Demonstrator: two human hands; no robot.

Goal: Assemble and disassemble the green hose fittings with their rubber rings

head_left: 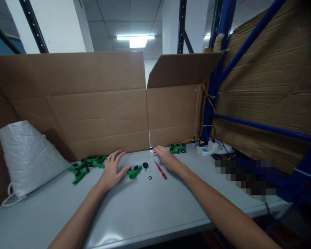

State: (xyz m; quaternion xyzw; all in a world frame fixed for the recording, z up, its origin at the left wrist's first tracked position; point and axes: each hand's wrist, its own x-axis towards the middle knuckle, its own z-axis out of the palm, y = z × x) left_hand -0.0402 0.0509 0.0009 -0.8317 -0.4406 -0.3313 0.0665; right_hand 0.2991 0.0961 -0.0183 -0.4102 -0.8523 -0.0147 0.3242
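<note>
My left hand (115,171) hovers with its fingers spread and nothing in it, just left of a green plastic pipe fitting (133,172). Right of that fitting lie a black ring-shaped cap (145,165), a white washer (148,170) and a thin black O-ring (150,177). A red screwdriver (160,170) rests on the table between these parts and my right forearm. Farther back, my right hand (166,157) has its fingers drawn together at a small blue-and-white item (151,149), whose kind is too small to make out.
Several green fittings with black parts (89,163) lie at the back left, and more green fittings (177,148) at the back right. A stuffed white bag (32,159) stands left. Cardboard walls (101,107) enclose the grey table (145,211). A power strip (207,148) sits near the blue rack post.
</note>
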